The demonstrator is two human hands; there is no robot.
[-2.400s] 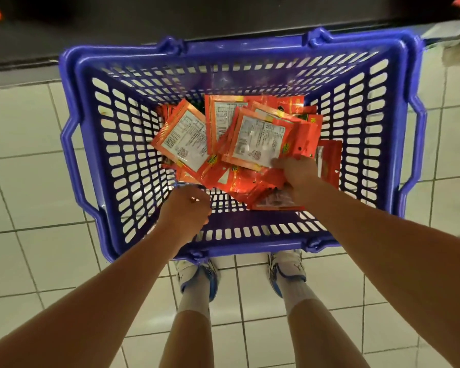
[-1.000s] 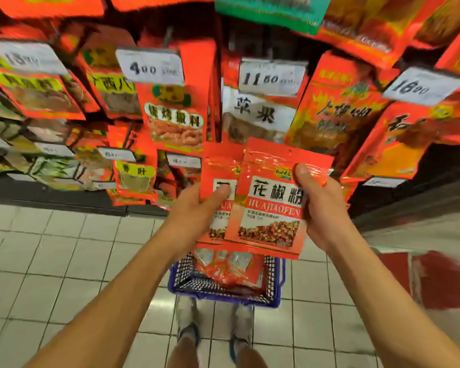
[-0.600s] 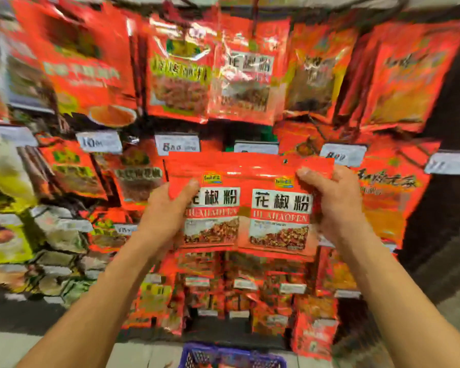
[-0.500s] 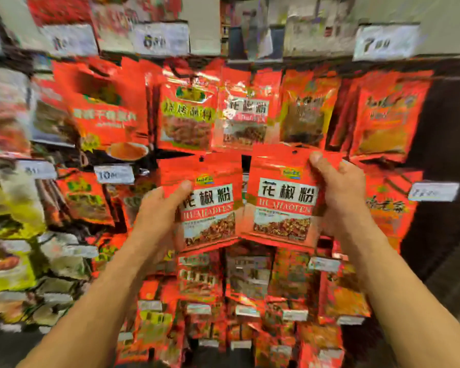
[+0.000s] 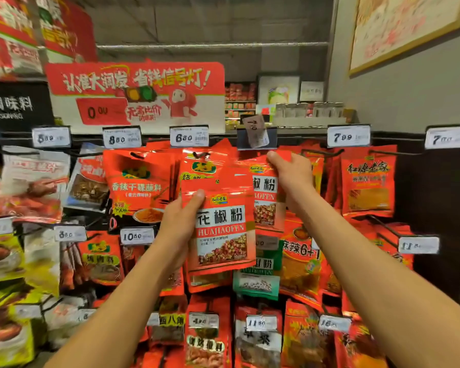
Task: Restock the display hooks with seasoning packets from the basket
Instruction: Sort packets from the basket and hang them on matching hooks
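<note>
While the right hand (image 5: pixel 290 171) lifts one red huajiao packet (image 5: pixel 266 197) by its top edge, fingers curled over it just under the tilted price tag (image 5: pixel 255 131), the left hand (image 5: pixel 182 221) grips a second packet (image 5: pixel 223 229) lower down, thumb across its front and the rest of the fingers behind. Both packets are raised in front of the top row of the display, the right one close to the hook it seems meant for, though the hook tip itself is hidden behind the packet and the hand (so whether the hang hole has met it cannot be told). The main risk, as I judge it, is a blind miss: the hole slides past the tip and the packet drops when the grip loosens. The tag holder already sits crooked and could be knocked further by the knuckles. Neighbouring packets (image 5: pixel 205 166) hang tightly beside, so a sideways push might unseat one. The basket is out of view.
</note>
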